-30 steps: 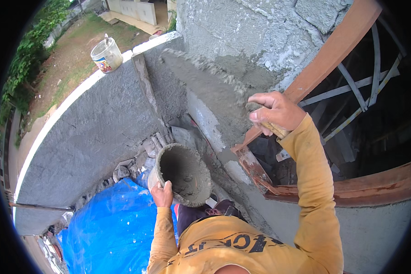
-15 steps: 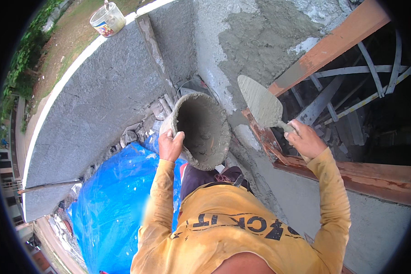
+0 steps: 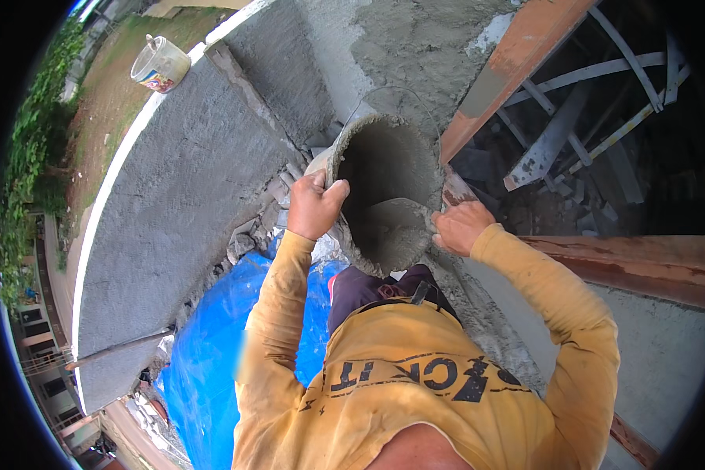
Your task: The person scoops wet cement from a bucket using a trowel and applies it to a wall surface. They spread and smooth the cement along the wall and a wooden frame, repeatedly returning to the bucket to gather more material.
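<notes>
My left hand (image 3: 315,205) grips the left rim of a mortar-caked bucket (image 3: 345,149), which tilts so that its mouth faces me. A thin wire handle arcs over its far side. In my right hand (image 3: 464,227), at the bucket's right rim, is a trowel (image 3: 399,223). The trowel's blade reaches inside the bucket's mouth, against the mortar near the lower wall. Its handle is mostly covered by my fingers.
Wet mortar coats part of the wall (image 3: 407,51) ahead. A wooden frame (image 3: 517,59) surrounds a dark opening with metal bars on the right. A blue tarp (image 3: 211,352) lies at left below a curved grey wall (image 3: 172,180). A small white tub (image 3: 160,66) stands on its top edge.
My right hand has brought the trowel down and left from beside the opening into the bucket. The bucket has shifted up and right in view, its wire handle now raised.
</notes>
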A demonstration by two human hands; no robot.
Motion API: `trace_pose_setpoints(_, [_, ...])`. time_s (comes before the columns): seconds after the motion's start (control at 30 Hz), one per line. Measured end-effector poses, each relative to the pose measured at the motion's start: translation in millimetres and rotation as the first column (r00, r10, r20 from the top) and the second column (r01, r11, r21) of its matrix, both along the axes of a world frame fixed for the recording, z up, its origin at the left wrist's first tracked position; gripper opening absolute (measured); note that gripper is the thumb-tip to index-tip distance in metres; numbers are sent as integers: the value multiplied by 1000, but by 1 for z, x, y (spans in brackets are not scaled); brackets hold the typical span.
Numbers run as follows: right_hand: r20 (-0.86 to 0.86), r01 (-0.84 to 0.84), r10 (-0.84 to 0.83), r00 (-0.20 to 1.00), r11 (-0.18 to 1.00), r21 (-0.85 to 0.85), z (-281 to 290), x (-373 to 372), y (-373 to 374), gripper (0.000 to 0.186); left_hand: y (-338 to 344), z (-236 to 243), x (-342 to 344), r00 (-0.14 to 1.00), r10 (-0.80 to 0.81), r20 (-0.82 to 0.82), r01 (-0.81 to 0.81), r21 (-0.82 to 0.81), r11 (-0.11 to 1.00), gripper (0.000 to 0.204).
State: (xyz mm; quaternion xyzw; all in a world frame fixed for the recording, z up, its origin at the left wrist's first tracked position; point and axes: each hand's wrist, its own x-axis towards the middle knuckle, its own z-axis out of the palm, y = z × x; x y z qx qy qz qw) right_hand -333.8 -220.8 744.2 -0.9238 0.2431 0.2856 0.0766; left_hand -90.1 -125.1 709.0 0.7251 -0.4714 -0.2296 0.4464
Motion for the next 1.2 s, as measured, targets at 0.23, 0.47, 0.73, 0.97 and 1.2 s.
trace_pose_setpoints(0.23, [149,127,-92,985,961,-247,-34,-1,-44,27,-24,41,-41,947,-203,247,203,28,979,32])
trace_pose_setpoints(0.47, [280,398,-636,719,707,585,-71,-14,39,41,-19,24,-39,973,-222,68,229,-104,968,35])
trace_pose_setpoints(0.73, [294,491,-629,720,760,426,-61,-35,22,43,-2,-18,-45,963,146,-225,-176,-122,977,21])
trace_pose_setpoints(0.97, [395,415,-409,822,907,75,21,-68,-20,37,-1,-57,-50,919,282,-275,-301,-29,953,22])
trace_pose_setpoints(1.2, [565,7,-6,825,1000,0,167,-46,-27,32,21,-86,-54,907,389,-161,-411,-131,902,29])
